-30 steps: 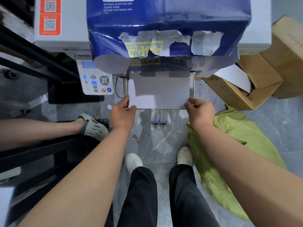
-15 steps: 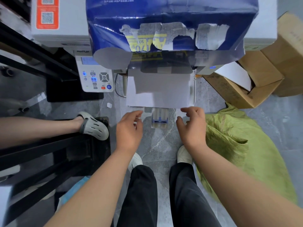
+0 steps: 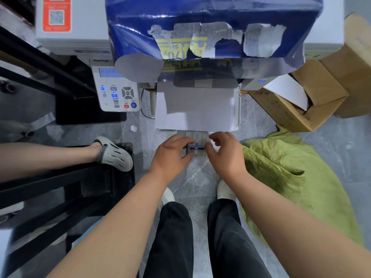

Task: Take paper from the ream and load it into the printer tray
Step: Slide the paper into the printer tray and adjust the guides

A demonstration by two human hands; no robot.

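A torn-open blue ream (image 3: 210,27) lies on top of the white printer (image 3: 72,37). Below it the tray (image 3: 239,109) is pulled out toward me with a stack of white paper (image 3: 196,113) lying flat in it. At the tray's near end a small blue length guide (image 3: 196,147) sticks out past the paper's edge. My left hand (image 3: 170,155) pinches the guide from the left and my right hand (image 3: 226,155) pinches it from the right. Neither hand touches the paper.
The printer's control panel (image 3: 116,93) sits left of the tray. An open cardboard box (image 3: 297,109) and a crumpled green bag (image 3: 291,173) lie on the floor at the right. Another person's foot in a grey clog (image 3: 114,153) rests on a black frame (image 3: 40,187) at the left.
Both hands let go of the paper's near corners, pulled back toward me and came together on the blue guide. The paper stack stays in the tray.
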